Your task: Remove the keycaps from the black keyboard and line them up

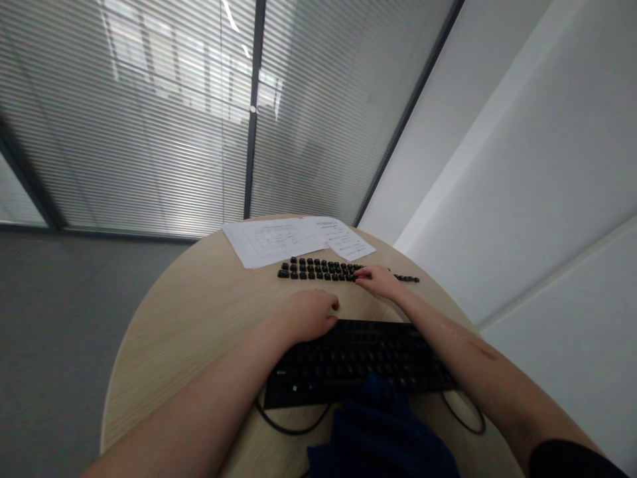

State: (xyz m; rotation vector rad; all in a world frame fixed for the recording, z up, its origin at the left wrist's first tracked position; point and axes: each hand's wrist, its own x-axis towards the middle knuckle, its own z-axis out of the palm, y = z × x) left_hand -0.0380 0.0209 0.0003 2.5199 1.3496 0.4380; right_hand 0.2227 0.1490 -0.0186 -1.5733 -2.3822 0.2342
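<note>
Right hand [378,281] has its fingertips at rows of separate black keycaps [318,268], toward the far edge of a curved wooden table [194,299]; whether it pinches one cannot be told. Left hand [309,315], fingers curled, is at the far edge of a black keyboard [348,364]; its grip is hidden. Blue cloth [383,431] overlaps the keyboard's near side. Beyond the keycaps, printed papers [271,240] lie along the table's far edge.
</note>
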